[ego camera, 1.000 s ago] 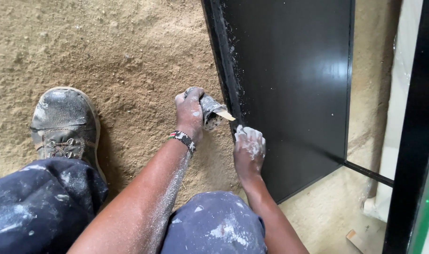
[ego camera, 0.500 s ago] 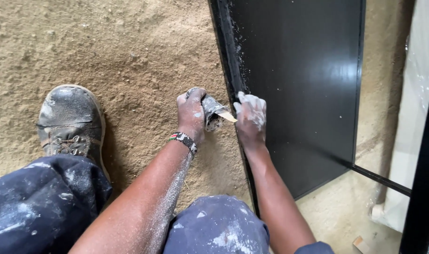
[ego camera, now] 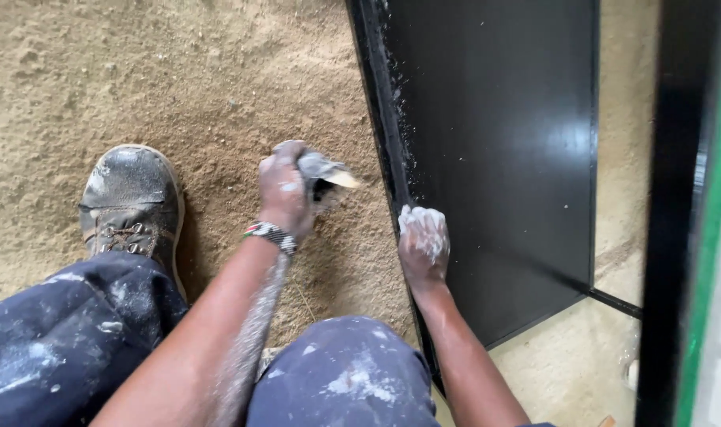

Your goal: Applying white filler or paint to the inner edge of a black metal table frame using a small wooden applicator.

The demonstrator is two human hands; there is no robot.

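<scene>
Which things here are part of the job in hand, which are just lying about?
In use:
left hand, closed around a small paste-smeared container with a flat stick in it
right hand, coated in white paste, pressed on the edge of the black panel

Just about:
sandy floor
dusty boot
beaded wristband
black frame post

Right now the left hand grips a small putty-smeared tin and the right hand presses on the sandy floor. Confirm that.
Not quite. In the head view the right hand presses on the black door's edge, not the floor. The left hand does grip the putty-smeared tin.
</scene>
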